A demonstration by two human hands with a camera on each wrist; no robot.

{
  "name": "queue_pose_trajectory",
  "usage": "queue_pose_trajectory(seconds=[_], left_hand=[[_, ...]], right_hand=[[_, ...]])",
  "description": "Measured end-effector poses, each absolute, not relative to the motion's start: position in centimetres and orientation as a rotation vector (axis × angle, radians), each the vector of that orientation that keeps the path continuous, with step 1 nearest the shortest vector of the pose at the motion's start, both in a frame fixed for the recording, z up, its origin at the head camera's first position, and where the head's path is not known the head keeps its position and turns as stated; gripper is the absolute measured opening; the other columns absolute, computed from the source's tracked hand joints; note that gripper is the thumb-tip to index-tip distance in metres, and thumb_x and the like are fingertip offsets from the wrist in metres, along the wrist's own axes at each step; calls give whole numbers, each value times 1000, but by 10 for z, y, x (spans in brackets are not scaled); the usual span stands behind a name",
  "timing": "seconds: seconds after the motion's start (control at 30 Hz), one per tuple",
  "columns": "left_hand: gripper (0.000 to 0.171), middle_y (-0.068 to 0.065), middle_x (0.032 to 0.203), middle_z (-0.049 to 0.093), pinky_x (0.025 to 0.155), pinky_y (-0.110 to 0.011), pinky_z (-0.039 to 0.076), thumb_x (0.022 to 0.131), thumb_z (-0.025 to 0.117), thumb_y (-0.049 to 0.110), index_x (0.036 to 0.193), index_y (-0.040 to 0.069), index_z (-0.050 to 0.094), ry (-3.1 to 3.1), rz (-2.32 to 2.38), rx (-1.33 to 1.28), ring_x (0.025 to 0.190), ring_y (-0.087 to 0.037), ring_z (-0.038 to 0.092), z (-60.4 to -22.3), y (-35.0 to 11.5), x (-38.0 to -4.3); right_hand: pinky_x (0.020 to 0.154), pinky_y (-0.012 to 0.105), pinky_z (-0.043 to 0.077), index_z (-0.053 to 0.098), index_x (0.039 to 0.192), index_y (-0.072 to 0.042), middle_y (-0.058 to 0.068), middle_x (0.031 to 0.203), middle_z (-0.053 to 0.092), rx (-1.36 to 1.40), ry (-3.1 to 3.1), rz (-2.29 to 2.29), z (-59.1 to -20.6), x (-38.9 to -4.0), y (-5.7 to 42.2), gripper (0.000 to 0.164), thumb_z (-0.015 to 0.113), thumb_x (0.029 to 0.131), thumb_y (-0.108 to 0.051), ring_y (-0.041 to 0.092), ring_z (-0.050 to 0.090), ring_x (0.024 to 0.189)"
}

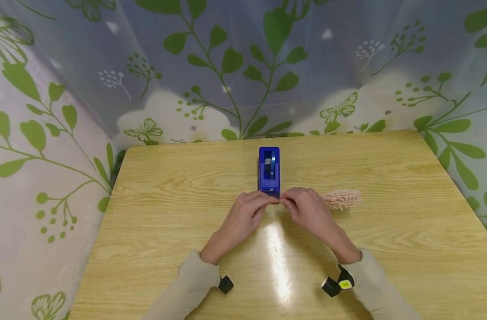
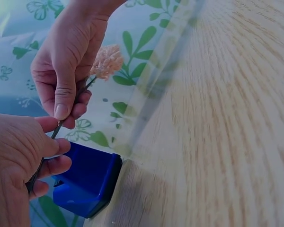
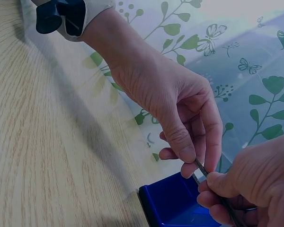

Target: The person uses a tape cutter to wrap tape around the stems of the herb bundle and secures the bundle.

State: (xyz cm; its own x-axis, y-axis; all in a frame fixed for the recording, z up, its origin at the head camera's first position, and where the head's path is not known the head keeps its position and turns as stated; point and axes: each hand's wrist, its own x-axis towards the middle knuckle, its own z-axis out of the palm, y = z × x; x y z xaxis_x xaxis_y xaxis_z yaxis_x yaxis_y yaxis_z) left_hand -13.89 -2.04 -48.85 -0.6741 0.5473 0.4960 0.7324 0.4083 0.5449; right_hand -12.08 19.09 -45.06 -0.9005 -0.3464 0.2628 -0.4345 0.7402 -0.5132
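Observation:
Both hands pinch the thin dark stem of a pink artificial flower (image 1: 343, 199) between thumb and fingers. My left hand (image 1: 247, 211) grips the stem on the left side. Close beside it, fingertips almost meeting, my right hand (image 1: 307, 211) pinches the stem nearer the fluffy flower head, which sticks out to the right. Between the hands a short bit of stem (image 3: 202, 169) shows in the right wrist view. Just behind the fingertips stands a blue tape dispenser (image 1: 269, 171) with a roll of tape in it; the hands cover part of its near end.
The wood-grain table (image 1: 167, 178) extends around the hands and the dispenser. A curtain (image 1: 211, 102) printed with green leaves and butterflies hangs along its back and sides. Black cameras are strapped to both wrists.

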Motion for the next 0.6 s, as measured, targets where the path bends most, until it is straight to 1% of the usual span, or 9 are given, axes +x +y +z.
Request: queue_pose_trajectory(seconds=[0.17,0.27,0.4,0.6], left_hand=[[26,0,111,76,69,-25,43,102,63,-1,119,12,78,-2456,-1126,-1108,97,-13,70,-489,-19,-137],[26,0,111,77,69,-24,43,102,63,-1,119,11,78,-2488,-1124,-1097,96,-13,70,-489,-18,-136],[25,-1,111,77,69,-24,43,100,65,-2,118,10,78,-2504,-1114,-1100,97,-13,70,-489,-17,-137],[24,-1,109,76,69,-25,43,100,66,-2,117,9,78,-2536,-1099,-1109,94,-13,69,-490,-17,-137]], right_hand=[[65,34,58,79,93,-2,8,85,75,655,-2780,858,-451,-121,191,6,74,94,2,18,69,72],[69,37,60,79,93,-1,9,86,75,659,-2797,837,-452,-121,191,6,75,92,4,23,71,76],[70,37,61,79,93,0,10,86,75,657,-2822,809,-452,-120,190,8,78,88,6,24,71,77],[70,36,60,80,93,-2,9,85,76,659,-2828,746,-451,-120,188,11,81,85,6,23,71,75]])
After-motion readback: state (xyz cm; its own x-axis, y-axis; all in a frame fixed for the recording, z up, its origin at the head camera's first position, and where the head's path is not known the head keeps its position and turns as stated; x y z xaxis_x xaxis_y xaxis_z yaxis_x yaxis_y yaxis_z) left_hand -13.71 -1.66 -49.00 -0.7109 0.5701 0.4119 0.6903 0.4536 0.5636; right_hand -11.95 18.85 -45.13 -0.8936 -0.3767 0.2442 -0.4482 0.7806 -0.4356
